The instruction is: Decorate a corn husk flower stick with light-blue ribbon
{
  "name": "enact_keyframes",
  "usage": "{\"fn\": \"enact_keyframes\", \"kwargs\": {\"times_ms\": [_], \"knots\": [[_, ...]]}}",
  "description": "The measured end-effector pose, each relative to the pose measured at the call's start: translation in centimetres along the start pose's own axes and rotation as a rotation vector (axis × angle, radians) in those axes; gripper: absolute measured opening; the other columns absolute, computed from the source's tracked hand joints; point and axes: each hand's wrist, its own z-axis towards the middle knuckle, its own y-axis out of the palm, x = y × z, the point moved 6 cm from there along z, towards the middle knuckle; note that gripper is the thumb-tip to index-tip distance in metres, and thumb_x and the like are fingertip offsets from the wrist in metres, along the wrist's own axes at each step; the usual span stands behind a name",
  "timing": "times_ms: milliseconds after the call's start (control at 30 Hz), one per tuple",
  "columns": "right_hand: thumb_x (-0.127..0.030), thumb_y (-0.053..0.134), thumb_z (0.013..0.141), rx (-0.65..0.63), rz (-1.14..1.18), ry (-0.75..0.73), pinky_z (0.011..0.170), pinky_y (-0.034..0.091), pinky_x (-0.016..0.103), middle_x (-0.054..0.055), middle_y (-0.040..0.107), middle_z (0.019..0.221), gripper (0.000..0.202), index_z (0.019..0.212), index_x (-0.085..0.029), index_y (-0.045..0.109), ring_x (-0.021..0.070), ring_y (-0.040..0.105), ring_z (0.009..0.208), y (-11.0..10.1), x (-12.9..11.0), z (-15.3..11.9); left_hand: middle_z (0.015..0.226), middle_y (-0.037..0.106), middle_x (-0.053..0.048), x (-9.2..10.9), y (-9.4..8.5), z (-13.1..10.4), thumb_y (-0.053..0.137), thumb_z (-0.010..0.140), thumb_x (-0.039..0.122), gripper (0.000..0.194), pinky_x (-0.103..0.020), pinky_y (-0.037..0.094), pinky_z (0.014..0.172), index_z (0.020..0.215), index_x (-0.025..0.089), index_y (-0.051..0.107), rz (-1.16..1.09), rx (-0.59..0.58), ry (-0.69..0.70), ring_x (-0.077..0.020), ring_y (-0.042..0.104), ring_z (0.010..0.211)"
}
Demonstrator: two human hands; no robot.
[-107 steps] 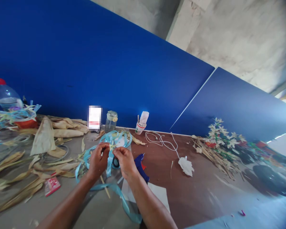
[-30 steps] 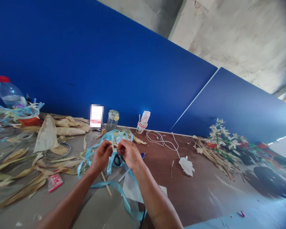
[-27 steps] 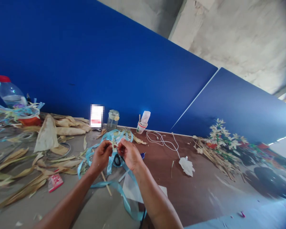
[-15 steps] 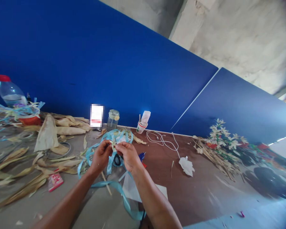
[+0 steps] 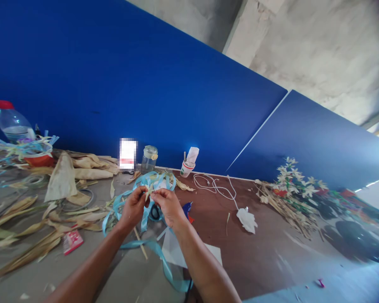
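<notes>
Since a second ago the right hand [image 5: 169,207] has dropped slightly and drawn its fingertips in to the pale flower [image 5: 149,192], and more of a blue-and-red thing [image 5: 187,208] now shows beside that wrist.

The blue partition [image 5: 139,84] fills the back, and in front of it spreads the table [image 5: 255,261], grey on the left and brown on the right. Dried husks [image 5: 60,179] lie heaped on the left, perhaps pushed there to leave elbow room in the middle. A bunch of white blossoms [image 5: 292,181] stands well apart on the far right. Light blue ribbon [image 5: 144,222] sits in loose loops behind and below the hands, probably to be close at hand, and one length trails toward the table's near edge. White paper [image 5: 214,253] lies partly under the right forearm.

The left hand [image 5: 134,207] pinches the flower's left side, seemingly to steady it; the right one grips it by the fingertips from the other side, likely for fine control. Neither is letting go.

The flower is held between the two hands, in front of the ribbon loops. It looks cream with a yellow-green tint, its slim, pointed petals spread like a star. Its middle is too small to make out.
</notes>
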Motion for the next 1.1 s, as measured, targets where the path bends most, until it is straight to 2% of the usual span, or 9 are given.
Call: {"fn": "enact_keyframes", "kwargs": {"times_ms": [133, 267, 367, 600, 700, 833, 1000, 1100], "knots": [[-0.028, 0.072, 0.054, -0.036, 0.167, 0.084, 0.052, 0.028, 0.022, -0.004, 0.052, 0.054, 0.018, 0.063, -0.016, 0.063, 0.0078, 0.041, 0.051, -1.2, -0.3, -0.1, 0.051, 0.046, 0.007, 0.0, 0.0, 0.1, 0.054, 0.079, 0.033, 0.015, -0.022, 0.034, 0.050, 0.075, 0.019, 0.053, -0.002, -0.001, 0.003, -0.0092, 0.041, 0.048], [-0.042, 0.069, 0.059, -0.006, 0.247, 0.113, 0.050, 0.029, 0.023, 0.000, 0.057, 0.059, 0.029, 0.061, -0.014, 0.064, 0.0086, 0.045, 0.052, -2.3, -0.9, 0.1, 0.051, 0.044, 0.007, 0.0, 0.1, 0.0, 0.052, 0.080, 0.032, 0.013, -0.022, 0.034, 0.051, 0.077, 0.020, 0.053, 0.018, -0.017, 0.037, -0.0096, 0.041, 0.048], [-0.046, 0.067, 0.063, -0.030, 0.159, 0.110, 0.050, 0.028, 0.023, 0.000, 0.058, 0.057, 0.033, 0.058, -0.014, 0.063, 0.0087, 0.045, 0.050, -1.8, -1.2, 0.2, 0.051, 0.044, 0.007, 0.0, 0.2, -0.1, 0.051, 0.080, 0.032, 0.014, -0.023, 0.034, 0.052, 0.074, 0.020, 0.053, 0.046, -0.032, 0.047, -0.0100, 0.042, 0.048], [-0.032, 0.074, 0.056, -0.106, 0.153, 0.063, 0.053, 0.031, 0.023, -0.003, 0.053, 0.051, 0.023, 0.053, -0.015, 0.058, 0.0083, 0.043, 0.051, -0.4, -0.7, 0.0, 0.052, 0.047, 0.006, 0.3, 0.2, -0.1, 0.054, 0.080, 0.035, 0.018, -0.022, 0.035, 0.051, 0.074, 0.019, 0.055, -0.010, -0.054, 0.032, -0.0095, 0.042, 0.048], [-0.039, 0.075, 0.057, -0.108, 0.163, 0.047, 0.053, 0.030, 0.024, -0.003, 0.052, 0.051, 0.030, 0.051, -0.016, 0.057, 0.0082, 0.041, 0.050, -0.6, -0.7, -0.2, 0.052, 0.047, 0.005, 0.4, 0.2, -0.1, 0.055, 0.079, 0.037, 0.020, -0.022, 0.035, 0.051, 0.073, 0.018, 0.055, -0.025, -0.055, 0.024, -0.0092, 0.042, 0.047], [-0.049, 0.075, 0.057, -0.102, 0.190, 0.046, 0.053, 0.032, 0.022, -0.002, 0.055, 0.058, 0.036, 0.062, -0.015, 0.064, 0.0081, 0.043, 0.052, -1.4, -0.8, -0.4, 0.052, 0.047, 0.005, 0.6, 0.1, 0.0, 0.056, 0.079, 0.040, 0.022, -0.022, 0.035, 0.051, 0.073, 0.018, 0.055, -0.005, -0.039, -0.006, -0.0094, 0.042, 0.048], [-0.061, 0.067, 0.063, -0.163, 0.215, 0.209, 0.048, 0.031, 0.022, 0.002, 0.057, 0.057, 0.049, 0.058, -0.012, 0.064, 0.0083, 0.046, 0.049, -1.7, 0.3, -0.5, 0.051, 0.047, 0.005, 0.9, 0.3, -0.1, 0.056, 0.078, 0.039, 0.022, -0.022, 0.035, 0.050, 0.072, 0.018, 0.056, -0.006, -0.060, 0.011, -0.0094, 0.042, 0.048], [-0.057, 0.064, 0.068, -0.232, 0.254, 0.322, 0.046, 0.031, 0.021, 0.002, 0.057, 0.053, 0.047, 0.055, -0.012, 0.061, 0.0077, 0.045, 0.045, -1.1, 0.9, -0.6, 0.052, 0.047, 0.005, 0.7, 0.4, -0.1, 0.056, 0.078, 0.037, 0.020, -0.022, 0.036, 0.049, 0.072, 0.018, 0.055, -0.004, -0.074, 0.026, -0.0095, 0.043, 0.047]]}}
